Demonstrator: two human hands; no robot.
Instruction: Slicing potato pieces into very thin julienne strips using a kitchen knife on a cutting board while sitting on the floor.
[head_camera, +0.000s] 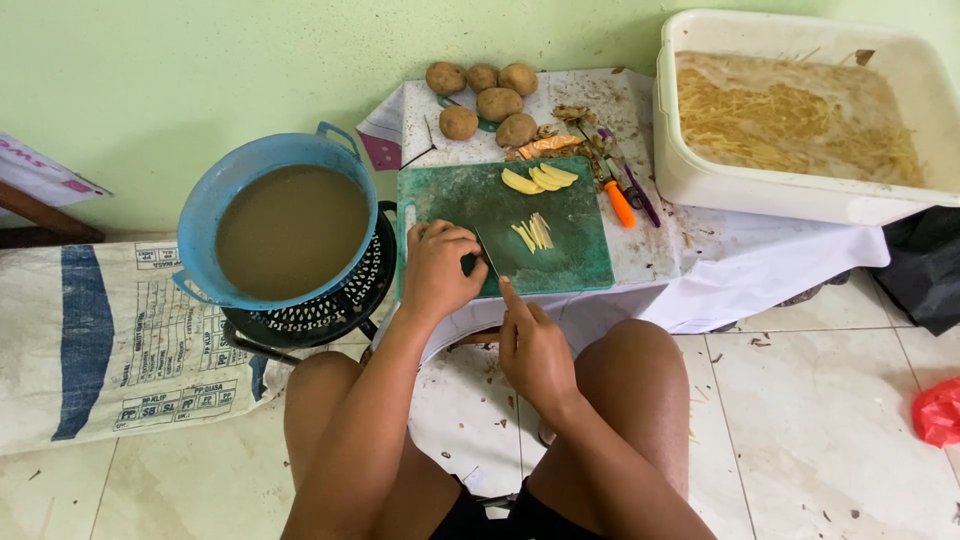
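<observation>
My left hand (438, 268) is closed on a knife (488, 262) whose blade lies on the near left part of a green cutting board (570, 262). My right hand (532, 348) is below the board, its index finger stretched out and touching the board's near edge. On the board lie a few potato slices (540, 179) at the far side and a small bunch of cut potato sticks (533, 233) in the middle. Several whole potatoes (488, 98) sit behind the board on the white cloth (700, 250).
A blue basin of murky water (290, 230) rests on a black perforated basket (330, 312) to the left. A white tub (690, 170) with potato sticks in water is at the right. An orange-handled peeler (620, 204) and peelings lie beside the board. A printed sack (100, 340) is at left.
</observation>
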